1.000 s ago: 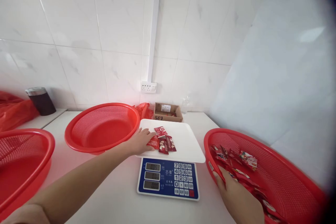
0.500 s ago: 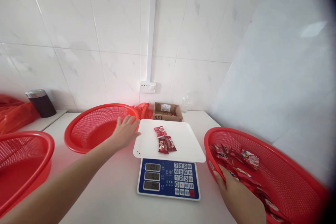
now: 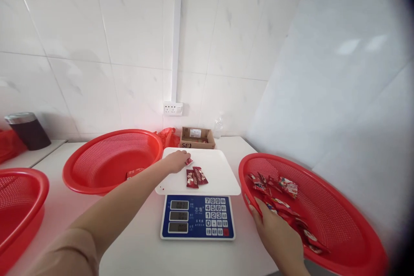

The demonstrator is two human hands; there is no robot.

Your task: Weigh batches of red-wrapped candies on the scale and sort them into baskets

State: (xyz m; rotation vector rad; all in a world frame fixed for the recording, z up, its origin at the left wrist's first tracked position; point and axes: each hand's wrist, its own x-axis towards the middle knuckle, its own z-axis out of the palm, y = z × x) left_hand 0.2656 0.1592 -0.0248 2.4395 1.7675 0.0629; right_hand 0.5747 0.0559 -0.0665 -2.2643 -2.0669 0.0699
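My left hand [image 3: 177, 161] is over the white weighing pan [image 3: 223, 177] of a scale, its fingers closed on a small red snack packet [image 3: 189, 161] that they partly cover. Just in front of it, dark red packets [image 3: 196, 177] lie side by side on the pan. Below the pan is the scale's blue panel [image 3: 198, 217] with keys and displays. At the right, my right hand [image 3: 276, 230] grips the near-left rim of a red plastic basket [image 3: 343, 207]. Several red and white packets [image 3: 287, 186] are in that basket.
Left of the scale stands a red basket [image 3: 93, 164] with a packet [image 3: 134, 173] in it, partly behind my forearm. Another red basket [image 3: 32, 181] is at the far left. Behind are a cardboard box [image 3: 197, 143], a red bag [image 3: 168, 138] and a dark canister [image 3: 29, 131].
My left hand has moved right, from the pan's left edge onto the upper packet, and its spread fingers have closed. The right hand stays at the basket rim. The view has shifted.
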